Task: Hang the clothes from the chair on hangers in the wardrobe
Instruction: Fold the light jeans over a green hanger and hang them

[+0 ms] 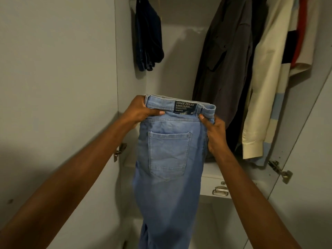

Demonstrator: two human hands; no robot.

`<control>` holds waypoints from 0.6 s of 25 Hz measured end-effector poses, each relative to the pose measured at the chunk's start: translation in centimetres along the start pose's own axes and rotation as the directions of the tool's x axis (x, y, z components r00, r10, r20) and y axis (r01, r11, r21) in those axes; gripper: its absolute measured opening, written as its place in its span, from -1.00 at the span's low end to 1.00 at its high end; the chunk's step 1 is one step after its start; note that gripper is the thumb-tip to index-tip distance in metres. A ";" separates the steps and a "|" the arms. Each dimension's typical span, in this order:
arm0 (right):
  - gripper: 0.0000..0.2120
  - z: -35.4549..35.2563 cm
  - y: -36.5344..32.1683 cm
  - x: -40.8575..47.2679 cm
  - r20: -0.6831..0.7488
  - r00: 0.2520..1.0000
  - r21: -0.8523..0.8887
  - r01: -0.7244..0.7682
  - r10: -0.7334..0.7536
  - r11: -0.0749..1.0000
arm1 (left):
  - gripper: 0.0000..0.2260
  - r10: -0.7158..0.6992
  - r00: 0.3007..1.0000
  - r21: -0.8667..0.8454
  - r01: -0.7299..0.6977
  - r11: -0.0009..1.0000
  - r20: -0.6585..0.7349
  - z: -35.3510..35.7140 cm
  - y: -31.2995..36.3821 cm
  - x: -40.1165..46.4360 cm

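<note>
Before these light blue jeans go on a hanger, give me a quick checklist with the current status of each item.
1. Both hands hold the waistband: ok, left hand and right hand grip the light blue jeans.
2. Jeans folded lengthwise, one back pocket showing: ok.
3. Free hanger at hand: cannot tell, none visible.
4. Space between the dark jeans and the grey shirt: ok.
5. Wardrobe door open: ok.
</note>
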State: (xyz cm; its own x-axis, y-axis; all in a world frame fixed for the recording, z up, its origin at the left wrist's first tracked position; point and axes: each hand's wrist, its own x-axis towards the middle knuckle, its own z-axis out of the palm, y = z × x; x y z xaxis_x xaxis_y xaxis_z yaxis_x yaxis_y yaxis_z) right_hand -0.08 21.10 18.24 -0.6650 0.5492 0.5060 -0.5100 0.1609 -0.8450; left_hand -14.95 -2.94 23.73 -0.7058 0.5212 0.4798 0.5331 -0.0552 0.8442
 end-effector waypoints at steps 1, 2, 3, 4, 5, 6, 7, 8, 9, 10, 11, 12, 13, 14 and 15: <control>-0.78 0.3 0.5 1.3 -0.007 1.000 -0.007 0.023 -0.023 1.000 | -0.60 -0.023 1.000 0.012 0.024 1.000 -0.021 0.0 -0.8 1.2; -0.77 0.6 1.1 2.7 -0.008 0.999 -0.015 0.044 -0.044 0.999 | -0.60 -0.050 0.998 0.018 0.050 0.999 -0.044 0.0 -1.9 2.6; -0.76 0.8 1.8 4.0 -0.007 0.998 -0.023 0.056 -0.056 0.998 | -0.60 -0.065 0.995 0.021 0.066 0.998 -0.071 0.2 -2.9 3.8; -0.75 1.1 2.8 5.4 -0.006 0.998 -0.030 0.061 -0.062 0.998 | -0.60 -0.062 0.993 0.024 0.064 0.998 -0.102 0.3 -4.4 5.2; -0.75 1.5 4.1 6.9 -0.011 0.999 -0.038 0.051 -0.052 0.998 | -0.60 -0.045 0.989 0.032 0.050 0.998 -0.139 0.6 -5.7 6.6; -0.76 1.7 5.5 8.4 -0.017 0.999 -0.039 0.033 -0.034 0.999 | -0.58 -0.034 0.982 0.039 0.042 0.998 -0.188 1.0 -7.2 8.0; -0.77 1.8 7.0 9.8 -0.018 1.000 -0.041 0.012 -0.013 0.999 | -0.58 -0.034 0.971 0.043 0.045 0.998 -0.237 1.6 -8.5 9.4; -0.76 1.9 8.7 11.2 -0.021 1.000 -0.046 -0.007 0.006 0.999 | -0.60 -0.043 0.960 0.042 0.056 0.998 -0.278 2.1 -10.0 10.9; -0.73 2.1 10.0 12.3 -0.037 0.999 -0.078 -0.027 0.025 0.997 | -0.62 -0.059 0.950 0.041 0.075 0.996 -0.308 2.6 -11.5 12.2; -0.68 2.2 11.3 13.3 -0.059 0.997 -0.137 -0.047 0.040 0.989 | -0.63 -0.074 0.943 0.032 0.089 0.996 -0.324 3.1 -13.1 13.6; -0.61 2.2 12.3 13.7 -0.098 0.994 -0.254 -0.066 0.043 0.965 | -0.61 -0.089 0.937 0.017 0.100 0.995 -0.339 3.5 -14.6 14.7; -0.54 2.2 13.2 13.5 -0.150 0.989 -0.420 -0.064 0.001 0.905 | -0.58 -0.114 0.928 -0.002 0.121 0.993 -0.355 3.7 -16.1 15.7; -0.48 2.3 14.4 12.6 -0.181 0.980 -0.605 -0.047 -0.080 0.795 | -0.56 -0.140 0.921 -0.003 0.149 0.989 -0.364 4.0 -17.3 16.5; -0.45 2.3 15.8 11.1 -0.142 0.972 -0.751 0.019 -0.190 0.660 | -0.58 -0.167 0.922 -0.006 0.176 0.984 -0.350 4.3 -18.5 17.7; -0.43 2.6 17.2 9.0 -0.037 0.965 -0.833 0.115 -0.261 0.541 | -0.60 -0.190 0.926 0.010 0.204 0.979 -0.327 4.7 -19.4 18.7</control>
State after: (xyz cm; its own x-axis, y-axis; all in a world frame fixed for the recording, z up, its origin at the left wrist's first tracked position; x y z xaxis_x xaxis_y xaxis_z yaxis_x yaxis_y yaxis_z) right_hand -16.25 26.63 8.70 -0.4886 0.5178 0.7022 0.1018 0.8332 -0.5435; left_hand -36.31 11.85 15.18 -0.9071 0.2140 0.3624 0.3825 0.0604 0.9220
